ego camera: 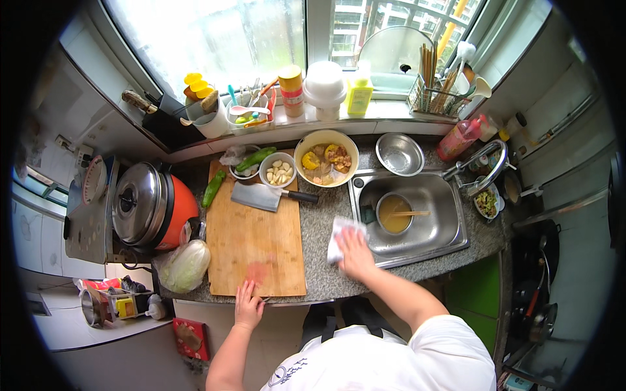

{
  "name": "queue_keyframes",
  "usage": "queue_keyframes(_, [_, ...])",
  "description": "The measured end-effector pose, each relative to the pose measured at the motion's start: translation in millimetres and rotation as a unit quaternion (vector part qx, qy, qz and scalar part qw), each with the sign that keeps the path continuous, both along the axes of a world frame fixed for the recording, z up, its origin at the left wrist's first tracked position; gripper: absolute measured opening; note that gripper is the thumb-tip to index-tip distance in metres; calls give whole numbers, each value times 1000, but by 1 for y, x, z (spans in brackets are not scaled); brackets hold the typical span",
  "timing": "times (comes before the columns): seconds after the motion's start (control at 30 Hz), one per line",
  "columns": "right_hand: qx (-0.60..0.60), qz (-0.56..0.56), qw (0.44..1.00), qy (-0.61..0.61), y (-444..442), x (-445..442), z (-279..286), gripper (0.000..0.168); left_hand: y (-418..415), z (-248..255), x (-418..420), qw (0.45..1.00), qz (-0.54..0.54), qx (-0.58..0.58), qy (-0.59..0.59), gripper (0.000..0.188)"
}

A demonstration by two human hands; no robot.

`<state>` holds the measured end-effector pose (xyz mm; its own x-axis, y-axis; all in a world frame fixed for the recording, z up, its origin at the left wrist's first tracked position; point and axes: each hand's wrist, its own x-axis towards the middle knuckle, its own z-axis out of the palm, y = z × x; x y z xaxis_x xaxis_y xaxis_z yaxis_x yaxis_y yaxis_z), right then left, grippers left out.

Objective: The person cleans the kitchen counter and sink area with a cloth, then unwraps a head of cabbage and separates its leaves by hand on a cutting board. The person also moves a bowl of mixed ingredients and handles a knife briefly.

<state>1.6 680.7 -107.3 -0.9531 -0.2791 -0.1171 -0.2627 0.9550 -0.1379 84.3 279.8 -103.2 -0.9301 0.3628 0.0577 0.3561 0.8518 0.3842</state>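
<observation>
My right hand (353, 249) presses a white cloth (337, 240) flat on the granite counter, at the left rim of the steel sink (440, 220). My left hand (248, 305) rests on the near edge of the wooden cutting board (254, 244), fingers apart, holding nothing. Near the board's far end lies a cleaver (257, 196), its black handle pointing right over the counter. Beyond it are a bowl of peeled garlic cloves (278, 171), a green pepper (256, 159) on another bowl and a second green pepper (213, 189) at the board's left edge.
A bowl with corn and meat (326, 182) stands behind the sink's left corner, beside an empty metal bowl (400, 154). A pot of cloudy liquid (394, 226) sits in the sink. Left of the board are a wrapped cabbage (183, 266) and an orange cooker (180, 210).
</observation>
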Motion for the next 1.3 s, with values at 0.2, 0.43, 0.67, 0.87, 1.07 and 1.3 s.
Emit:
queue_keyframes(0.2, [-48,-133,986,87,8,-116,-22,79,8,0,-6,1000,9,9,20,17])
queue_keyframes(0.43, [-89,-85,992,26,-1,5,-16,85,23,-4,-2,1000,16,21,-5,16])
queue_keyframes(0.67, [-66,-2,993,-96,-32,95,15,83,1,-16,-7,999,11,34,-11,19])
queue_keyframes(0.87, [-152,123,979,-47,-50,73,9,76,13,1,-4,993,77,41,-86,20])
queue_keyframes(1.07, [-40,61,997,-3,124,114,-4,76,22,10,19,995,99,20,-23,19])
queue_keyframes(1.3, [117,-164,978,-50,350,160,20,65,56,33,35,994,98,33,-24,18])
